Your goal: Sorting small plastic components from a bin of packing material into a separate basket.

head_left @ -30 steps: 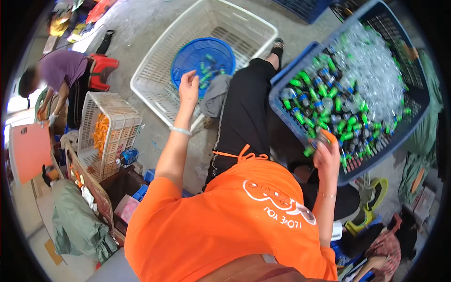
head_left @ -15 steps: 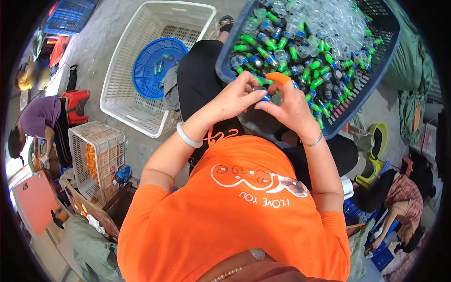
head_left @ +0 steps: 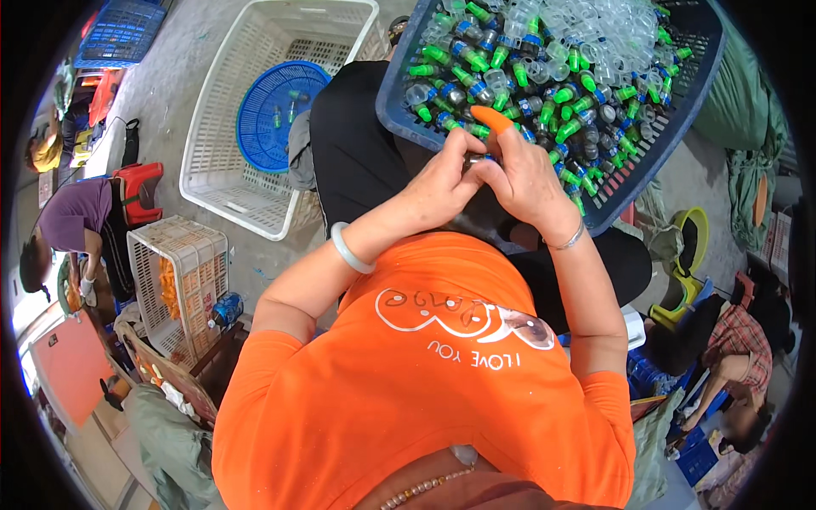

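Observation:
My left hand and my right hand meet in front of my lap, fingertips pressed together. Between them they pinch a small bottle-shaped piece with a blue band, mostly hidden by the fingers. An orange finger cover sits on my right index finger. Just beyond, a dark blue plastic crate is heaped with similar small bottles with green tops, blue bands and dark or clear bodies. Clear plastic cups are piled at its far side.
Left of my leg is a white crate holding a round blue basket with a few small bottles. A smaller white crate with orange things stands further left. One person bends at left, another at right.
My hands have closed in on each other, covering more of the small piece. The view has shifted slightly, so the crates sit a little differently in it.

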The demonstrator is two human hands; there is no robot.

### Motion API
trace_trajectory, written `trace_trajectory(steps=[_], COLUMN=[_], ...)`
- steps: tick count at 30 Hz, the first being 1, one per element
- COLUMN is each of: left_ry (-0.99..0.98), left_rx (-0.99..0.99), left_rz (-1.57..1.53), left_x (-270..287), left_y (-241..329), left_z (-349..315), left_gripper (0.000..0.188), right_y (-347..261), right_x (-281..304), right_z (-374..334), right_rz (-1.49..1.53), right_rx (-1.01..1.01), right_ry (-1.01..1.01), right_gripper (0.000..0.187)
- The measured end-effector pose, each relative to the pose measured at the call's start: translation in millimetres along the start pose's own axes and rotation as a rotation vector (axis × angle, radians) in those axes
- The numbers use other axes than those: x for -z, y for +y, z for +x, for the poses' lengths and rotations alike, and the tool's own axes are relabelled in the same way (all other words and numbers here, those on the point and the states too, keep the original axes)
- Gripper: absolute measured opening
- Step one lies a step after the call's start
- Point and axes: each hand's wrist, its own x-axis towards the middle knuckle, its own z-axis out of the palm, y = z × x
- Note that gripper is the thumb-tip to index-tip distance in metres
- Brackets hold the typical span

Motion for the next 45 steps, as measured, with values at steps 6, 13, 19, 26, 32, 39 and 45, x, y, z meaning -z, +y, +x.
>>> trace_trajectory(steps=[6, 13, 19, 26, 32, 39, 45], left_ry=[0.058, -0.031, -0.189, -0.083, -0.077, -0.141, -0.091], left_rx=[-0.14, 0.473, 0.426, -0.044, -0.143, 0.206, 0.159], left_rz=[0.055, -0.847, -0.776, -0.262, 0.04, -0.413, -0.287], left_x=[-20.6, 3.6, 11.6, -6.4, -0.5, 15.2, 18.1], left_y=[-6.8, -11.1, -7.1, -3.8, -14.4, -22.1, -21.5], left_z=[1.4, 11.4, 6.8, -4.9, -24.6, -33.2, -44.6], left_gripper=[0.03, 0.025, 0.024, 0.025, 0.029, 0.027, 0.027], right_y=[27.5, 19.6, 11.5, 22.1, 18.2, -4.3, -7.4], right_x=[-3.2, -23.0, 22.3, 16.1, -2.1, -17.4, -34.2], right_z=[1.8, -24.7, -25.3, -37.4, -45.2, -46.0, -49.5], right_rz=[0.019, 0.822, 0.075, 0.223, 0.918, 0.228, 0.405], right_rx=[0.025, -0.282, 0.018, -0.099, -0.852, -0.217, -0.338], right_ry=[0.127, 0.238, -0.017, -0.125, -0.342, -0.004, -0.092], right_gripper=[0.045, 0.033, 0.03, 0.029, 0.035, 0.034, 0.043])
